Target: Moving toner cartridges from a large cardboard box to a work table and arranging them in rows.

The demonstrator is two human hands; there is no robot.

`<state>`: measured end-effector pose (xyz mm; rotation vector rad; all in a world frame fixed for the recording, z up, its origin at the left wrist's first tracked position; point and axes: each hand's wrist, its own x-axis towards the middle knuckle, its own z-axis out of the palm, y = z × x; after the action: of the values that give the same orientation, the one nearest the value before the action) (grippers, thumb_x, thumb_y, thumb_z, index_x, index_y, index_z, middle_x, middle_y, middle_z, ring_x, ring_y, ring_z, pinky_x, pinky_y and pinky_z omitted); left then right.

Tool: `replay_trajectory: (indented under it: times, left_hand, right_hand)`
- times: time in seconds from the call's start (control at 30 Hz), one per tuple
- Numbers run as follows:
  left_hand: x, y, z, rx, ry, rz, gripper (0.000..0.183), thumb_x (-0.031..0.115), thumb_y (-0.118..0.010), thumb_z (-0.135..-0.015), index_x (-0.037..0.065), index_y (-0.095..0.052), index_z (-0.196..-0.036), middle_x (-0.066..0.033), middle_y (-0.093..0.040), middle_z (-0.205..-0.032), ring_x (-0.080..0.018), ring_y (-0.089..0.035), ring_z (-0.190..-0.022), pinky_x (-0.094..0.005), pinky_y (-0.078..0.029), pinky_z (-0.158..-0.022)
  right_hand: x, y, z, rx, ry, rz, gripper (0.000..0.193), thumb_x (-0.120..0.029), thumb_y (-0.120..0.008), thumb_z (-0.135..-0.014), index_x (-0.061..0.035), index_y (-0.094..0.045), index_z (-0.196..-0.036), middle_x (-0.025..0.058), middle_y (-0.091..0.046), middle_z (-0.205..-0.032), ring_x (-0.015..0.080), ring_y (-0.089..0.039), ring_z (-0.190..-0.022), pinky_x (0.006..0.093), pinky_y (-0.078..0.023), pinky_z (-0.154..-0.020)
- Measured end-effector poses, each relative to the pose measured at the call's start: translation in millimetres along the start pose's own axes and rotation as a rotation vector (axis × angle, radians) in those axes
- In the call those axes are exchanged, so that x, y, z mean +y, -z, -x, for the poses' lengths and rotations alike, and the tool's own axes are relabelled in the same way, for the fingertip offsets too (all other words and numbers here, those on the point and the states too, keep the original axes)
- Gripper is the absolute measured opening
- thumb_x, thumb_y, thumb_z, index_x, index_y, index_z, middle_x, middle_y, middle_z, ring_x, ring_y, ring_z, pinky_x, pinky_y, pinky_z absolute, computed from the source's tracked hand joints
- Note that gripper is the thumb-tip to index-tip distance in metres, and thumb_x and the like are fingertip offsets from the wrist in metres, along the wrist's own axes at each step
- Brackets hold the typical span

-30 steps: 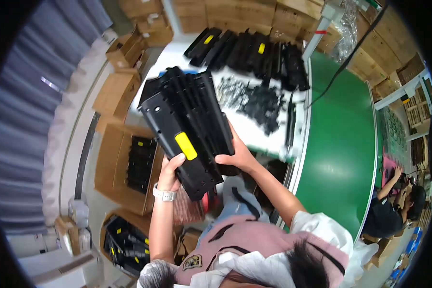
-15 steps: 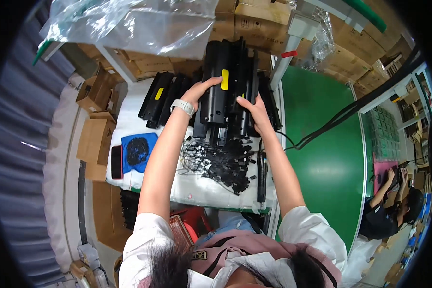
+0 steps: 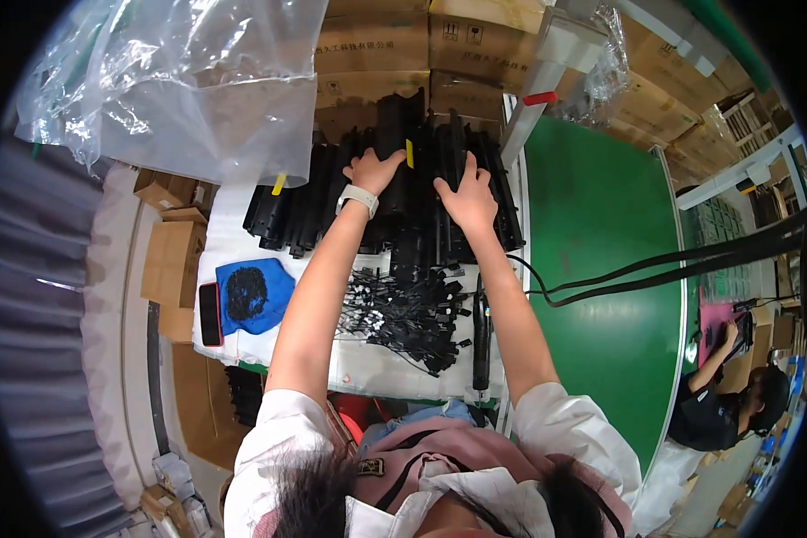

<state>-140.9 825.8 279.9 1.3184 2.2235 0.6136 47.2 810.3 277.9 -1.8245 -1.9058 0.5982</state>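
Note:
Several long black plastic housings stand side by side at the far side of the white-covered table (image 3: 350,363). My left hand (image 3: 374,174), with a pale watch on its wrist, lies over one black housing (image 3: 398,125), fingers apart, its thumb beside a yellow label (image 3: 410,153). To the right, my right hand (image 3: 471,199) has its fingers spread over neighbouring dark housings; whether it touches them I cannot tell. Below both hands lies a heap of black cables (image 3: 412,323) with small connectors. A slim black tool (image 3: 481,345) lies right of the cables.
A blue cloth (image 3: 282,291) with small black pieces and a phone (image 3: 210,314) lie at the left. Clear plastic sheeting (image 3: 179,99) hangs at upper left. A green surface (image 3: 601,359), thick black cables (image 3: 655,273) and a co-worker (image 3: 726,403) are at the right.
The yellow-labelled housing, earlier raised between both hands, now sits lower among the others and turned. My right hand has come away from it with fingers spread. The view has shifted slightly.

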Motion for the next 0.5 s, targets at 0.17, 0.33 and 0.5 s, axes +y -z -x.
replay_trajectory:
  times: [0.17,0.33,0.5]
  left_hand:
    - [-21,1,1,0.073,-0.049,0.042,0.088,0.063,-0.056,-0.071,-0.005,-0.046,-0.126,-0.0297,-0.045,-0.129,-0.0420,-0.038,-0.122,-0.0433,-0.026,-0.104]
    - [-31,-7,10,0.171,-0.157,0.117,0.078,0.057,-0.059,-0.073,-0.003,-0.051,-0.121,-0.0300,-0.047,-0.125,-0.0439,-0.039,-0.120,-0.0462,-0.032,-0.101]
    - [-31,-3,45,0.319,-0.321,0.108,0.072,0.045,-0.066,-0.075,-0.009,-0.047,-0.120,-0.0302,-0.048,-0.122,-0.0420,-0.047,-0.113,-0.0417,-0.038,-0.097]
  right_hand:
    - [-15,-8,-5,0.164,0.121,0.047,0.077,-0.031,-0.066,-0.076,-0.0078,-0.027,-0.138,0.0262,-0.035,-0.131,0.0423,-0.039,-0.119,0.0485,-0.046,-0.086]
    - [-15,-19,-38,0.291,0.336,0.081,0.071,-0.033,-0.067,-0.075,-0.0097,-0.035,-0.134,0.0251,-0.036,-0.132,0.0404,-0.038,-0.122,0.0472,-0.043,-0.090]
    - [-35,-20,-87,0.300,0.280,0.046,0.059,-0.039,-0.065,-0.077,-0.0091,-0.048,-0.124,0.0226,-0.040,-0.129,0.0392,-0.038,-0.122,0.0491,-0.043,-0.090]
